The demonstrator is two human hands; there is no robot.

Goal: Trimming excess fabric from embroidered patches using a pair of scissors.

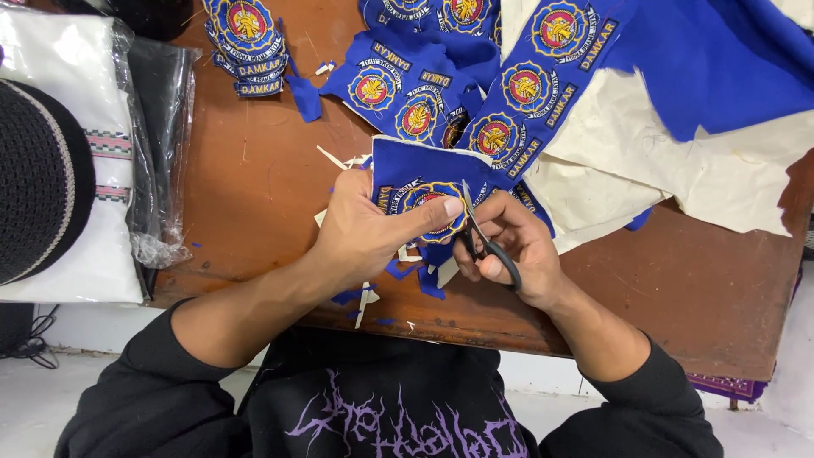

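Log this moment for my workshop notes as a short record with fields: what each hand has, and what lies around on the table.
left hand: pinches a blue embroidered patch piece, thumb on the round emblem
right hand: holds black-handled scissors, blades at the patch edge
cut patches: stack at the table's far left
uncut strip: blue fabric with a row of emblems, lying over cream backing cloth
scraps: blue and cream offcuts at the near edge
surface: brown wooden table
left side: black knitted cap on bagged white cloth
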